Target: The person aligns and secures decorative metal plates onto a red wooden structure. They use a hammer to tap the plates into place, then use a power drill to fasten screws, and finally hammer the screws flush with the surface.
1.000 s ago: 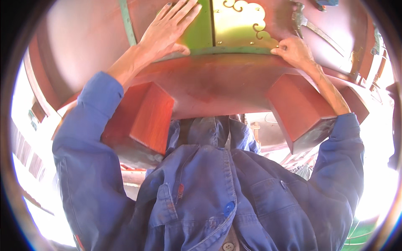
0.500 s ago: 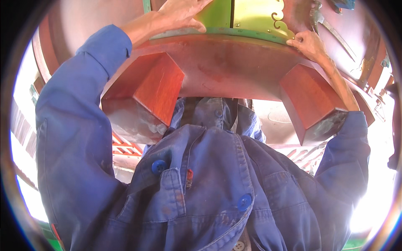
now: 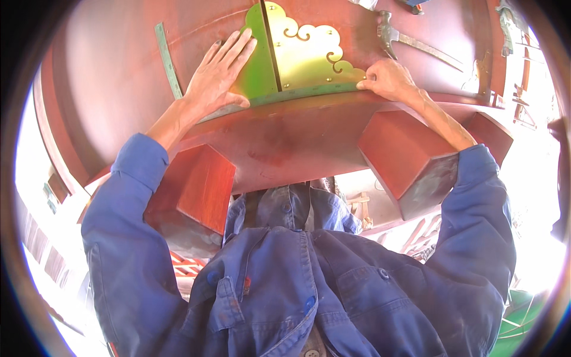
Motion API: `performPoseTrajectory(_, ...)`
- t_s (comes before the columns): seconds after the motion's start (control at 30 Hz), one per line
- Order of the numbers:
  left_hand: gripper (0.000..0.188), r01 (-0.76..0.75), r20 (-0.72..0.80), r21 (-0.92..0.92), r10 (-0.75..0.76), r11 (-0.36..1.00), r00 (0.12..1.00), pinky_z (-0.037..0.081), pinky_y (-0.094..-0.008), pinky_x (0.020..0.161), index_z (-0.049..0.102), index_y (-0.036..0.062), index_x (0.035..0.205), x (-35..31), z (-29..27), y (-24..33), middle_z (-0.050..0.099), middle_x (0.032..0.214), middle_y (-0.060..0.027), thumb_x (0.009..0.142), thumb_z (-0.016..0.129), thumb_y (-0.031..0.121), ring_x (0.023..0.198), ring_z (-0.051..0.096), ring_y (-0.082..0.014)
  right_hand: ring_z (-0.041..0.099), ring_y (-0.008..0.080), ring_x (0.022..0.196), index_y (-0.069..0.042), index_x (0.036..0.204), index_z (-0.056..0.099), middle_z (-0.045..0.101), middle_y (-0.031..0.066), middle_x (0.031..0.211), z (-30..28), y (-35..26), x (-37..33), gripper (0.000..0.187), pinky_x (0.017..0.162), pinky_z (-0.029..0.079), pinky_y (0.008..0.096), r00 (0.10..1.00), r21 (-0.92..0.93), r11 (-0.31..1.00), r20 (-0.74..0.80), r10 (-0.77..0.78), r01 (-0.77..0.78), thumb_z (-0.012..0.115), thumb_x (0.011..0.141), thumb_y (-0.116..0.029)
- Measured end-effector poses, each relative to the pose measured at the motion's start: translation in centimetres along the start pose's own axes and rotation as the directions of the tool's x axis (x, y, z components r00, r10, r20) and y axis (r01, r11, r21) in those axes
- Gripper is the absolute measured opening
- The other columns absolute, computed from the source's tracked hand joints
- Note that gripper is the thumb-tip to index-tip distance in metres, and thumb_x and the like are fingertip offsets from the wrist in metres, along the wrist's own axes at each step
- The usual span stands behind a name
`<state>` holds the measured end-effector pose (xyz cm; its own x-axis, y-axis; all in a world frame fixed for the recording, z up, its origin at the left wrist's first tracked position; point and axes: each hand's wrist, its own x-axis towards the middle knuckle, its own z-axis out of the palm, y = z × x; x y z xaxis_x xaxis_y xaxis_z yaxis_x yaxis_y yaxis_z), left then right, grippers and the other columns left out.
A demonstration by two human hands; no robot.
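Right hand (image 3: 391,80) curled at brass plate (image 3: 302,58) edge, hold unclear, left hand (image 3: 213,76) splayed flat, open panel (image 3: 122,71) beside.

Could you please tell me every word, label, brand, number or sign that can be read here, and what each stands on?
No text can be read.
Red tag on the jacket: too small and blurred.
Green strip along the lower edge of the gold plate: faint marks, too small to read.
Gold plate: scroll pattern, no lettering visible.
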<state>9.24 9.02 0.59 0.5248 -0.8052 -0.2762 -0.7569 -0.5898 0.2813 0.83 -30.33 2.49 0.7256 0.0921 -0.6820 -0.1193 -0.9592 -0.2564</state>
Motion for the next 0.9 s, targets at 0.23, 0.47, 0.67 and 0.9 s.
performPoseTrajectory(0.23,0.142,-0.011,0.003,-0.038,0.011,0.999,1.000,0.023,-0.0499,0.127,0.013,0.0082,0.164,0.1,-0.9,0.0,0.013,0.171,-0.0120,0.053,0.091,0.052,0.157,0.016,-0.0316,0.062,0.0372,0.065,-0.006,0.071,0.073,0.065,0.0182,0.068,0.5,0.8,0.1,0.035,0.064,0.049,0.0484,0.995,-0.005,0.997,-0.064,-0.079,0.079,0.077,0.080,-0.040)
performPoseTrajectory(0.47,0.139,0.011,0.013,-0.005,-0.011,1.000,1.000,0.026,-0.0485,0.127,0.015,0.0079,0.163,-0.3,-1.4,0.2,0.017,0.170,-0.0093,0.056,0.092,0.052,0.156,0.020,-0.0283,0.060,0.0365,0.061,-0.005,0.067,0.071,0.062,0.0184,0.064,-0.2,-0.4,0.2,0.037,0.061,0.047,0.0482,1.000,0.013,1.000,0.004,-0.002,0.002,0.078,0.079,-0.039)
performPoseTrajectory(0.67,0.136,-0.011,-0.021,0.013,0.011,1.000,1.000,0.028,-0.0466,0.126,0.016,0.0081,0.163,-0.4,-0.8,-0.1,0.018,0.170,-0.0075,0.059,0.091,0.052,0.156,0.021,-0.0268,0.063,0.0359,0.066,-0.007,0.069,0.072,0.066,0.0170,0.069,0.6,0.6,0.3,0.038,0.064,0.050,0.0485,0.997,-0.018,0.998,-0.044,-0.058,0.058,0.078,0.080,-0.043)
performPoseTrajectory(0.9,0.135,-0.016,-0.060,-0.015,0.015,1.000,0.998,0.026,-0.0455,0.127,0.016,0.0106,0.164,-0.4,-0.3,-0.5,0.018,0.170,-0.0057,0.059,0.092,0.049,0.156,0.021,-0.0256,0.056,0.0319,0.057,-0.002,0.066,0.068,0.060,0.0169,0.062,0.2,0.1,0.3,0.041,0.056,0.043,0.0458,1.000,-0.011,1.000,0.006,-0.018,0.018,0.078,0.081,-0.039)
